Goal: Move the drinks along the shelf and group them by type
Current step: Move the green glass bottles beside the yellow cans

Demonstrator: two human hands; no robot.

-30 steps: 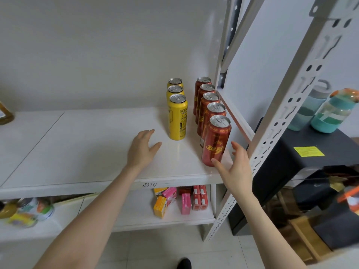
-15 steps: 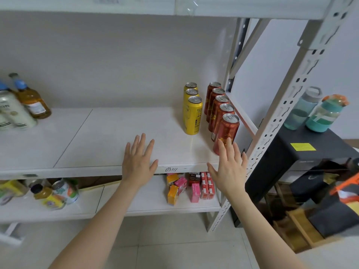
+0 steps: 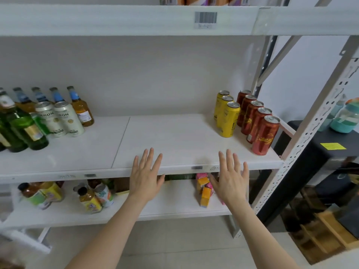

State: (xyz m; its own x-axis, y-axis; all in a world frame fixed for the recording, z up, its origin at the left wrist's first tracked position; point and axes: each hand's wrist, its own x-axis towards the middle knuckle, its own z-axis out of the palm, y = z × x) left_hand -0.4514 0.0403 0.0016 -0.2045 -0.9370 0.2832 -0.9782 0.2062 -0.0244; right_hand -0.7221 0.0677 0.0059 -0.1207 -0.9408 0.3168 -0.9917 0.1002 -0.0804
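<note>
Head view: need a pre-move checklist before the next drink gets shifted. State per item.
1. Hands free: left hand and right hand are open and hold nothing. Ok.
2. Red cans grouped: one row at the shelf's right end. Ok.
3. Yellow cans grouped: one row beside the red ones. Ok.
4. Left end sorted: white cans stand between green bottles and amber bottles. Not ok.
5. Further drinks past the left edge of the picture: cannot tell.
</note>
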